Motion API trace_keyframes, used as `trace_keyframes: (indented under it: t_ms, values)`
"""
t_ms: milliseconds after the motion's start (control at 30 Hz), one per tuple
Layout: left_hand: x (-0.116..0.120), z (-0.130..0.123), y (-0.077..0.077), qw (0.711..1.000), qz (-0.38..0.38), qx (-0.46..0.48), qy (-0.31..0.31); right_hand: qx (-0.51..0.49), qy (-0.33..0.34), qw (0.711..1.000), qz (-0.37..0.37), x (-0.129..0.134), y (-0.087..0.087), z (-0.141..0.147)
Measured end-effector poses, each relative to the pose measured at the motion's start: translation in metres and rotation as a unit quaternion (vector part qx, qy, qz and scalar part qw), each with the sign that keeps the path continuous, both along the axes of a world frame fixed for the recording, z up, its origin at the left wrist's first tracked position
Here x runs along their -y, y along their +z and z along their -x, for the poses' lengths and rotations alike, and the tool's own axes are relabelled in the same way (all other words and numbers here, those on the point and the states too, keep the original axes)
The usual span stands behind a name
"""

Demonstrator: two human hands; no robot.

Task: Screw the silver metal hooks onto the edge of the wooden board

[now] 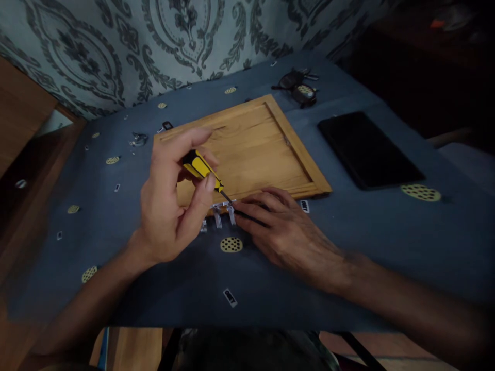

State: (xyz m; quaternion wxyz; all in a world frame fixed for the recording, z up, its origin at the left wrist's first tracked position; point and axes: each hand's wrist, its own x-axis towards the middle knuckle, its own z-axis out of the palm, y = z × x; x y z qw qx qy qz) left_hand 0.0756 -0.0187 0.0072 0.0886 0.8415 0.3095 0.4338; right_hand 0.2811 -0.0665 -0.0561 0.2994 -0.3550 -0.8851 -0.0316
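Observation:
My left hand (166, 190) is closed around the handle of a yellow and black screwdriver (203, 167). Its shaft slants down to the right, the tip at a shiny metal hook piece (218, 214) on the near edge of a framed wooden panel (247, 149). My right hand (276, 221) rests on that same near edge, fingers curled beside the metal piece. Whether its fingertips pinch the metal or a screw is hidden. The panel lies flat on the table, its raised frame facing up.
On the blue patterned cloth (162, 299) lie a black tablet (369, 149) to the right and dark sunglasses (297, 87) behind the panel. Small metal parts (138, 139) sit at the left. A patterned curtain (185, 36) hangs along the back.

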Motion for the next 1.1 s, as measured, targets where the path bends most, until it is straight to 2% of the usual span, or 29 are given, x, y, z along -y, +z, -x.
trace_keyframes:
  t_ms: [133, 467, 800, 967, 1100]
  values:
    - [0.001, 0.001, 0.0, 1.0, 0.023, -0.014, 0.004, 0.002, 0.001, 1.0, 0.002, 0.0, -0.001, 0.0]
    - [0.004, 0.0, 0.015, 0.996, -0.018, -0.084, -0.001, 0.01, 0.002, 1.0, 0.024, 0.0, -0.001, -0.001]
    - [0.002, 0.001, 0.011, 0.995, 0.001, -0.1, 0.003, 0.005, 0.001, 1.0, 0.017, 0.0, 0.0, 0.0]
    - [0.001, 0.0, 0.013, 0.995, -0.019, -0.095, 0.037, 0.01, -0.001, 1.0, 0.022, 0.001, 0.0, 0.0]
    - [0.001, 0.002, 0.014, 0.996, -0.006, -0.088, 0.023, 0.014, -0.003, 1.0, 0.026, 0.001, 0.001, 0.0]
